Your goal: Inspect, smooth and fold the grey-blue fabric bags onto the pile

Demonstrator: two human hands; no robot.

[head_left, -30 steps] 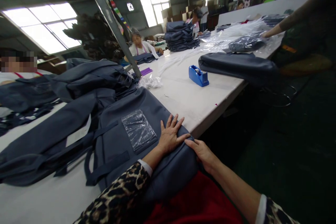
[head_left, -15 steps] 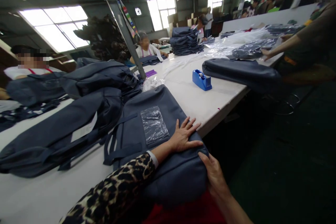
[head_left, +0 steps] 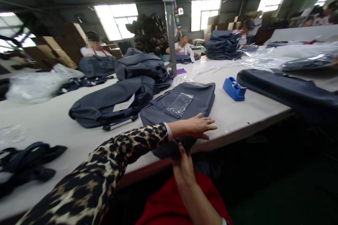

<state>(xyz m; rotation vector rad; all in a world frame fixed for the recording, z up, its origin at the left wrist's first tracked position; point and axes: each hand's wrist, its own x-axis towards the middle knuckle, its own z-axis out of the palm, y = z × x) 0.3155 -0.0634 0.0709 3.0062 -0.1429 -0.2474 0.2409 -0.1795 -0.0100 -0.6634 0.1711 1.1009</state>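
A dark blue bag (head_left: 202,95) lies flat before me, its clear plastic pocket (head_left: 182,104) facing up and its near part hanging past the table edge. My left hand (head_left: 198,126), at the end of a leopard-print sleeve, stretches over the bag's near right side with fingers spread. Whether its palm presses on the bag I cannot tell. Below it, my right hand (head_left: 183,164) grips the bag's near edge, thumb on top and the other fingers hidden.
A blue tape dispenser (head_left: 234,89) stands right of the bag. Another bag with a white tag (head_left: 124,104) lies to the left, near dark straps (head_left: 29,165). A metal post (head_left: 172,42) rises behind. Across the white table (head_left: 87,158) sit co-workers and a bag stack (head_left: 223,45).
My view has swung left. The bag has turned and flattened on the table, its near part dropping over the edge. Both hands stay at its near side.
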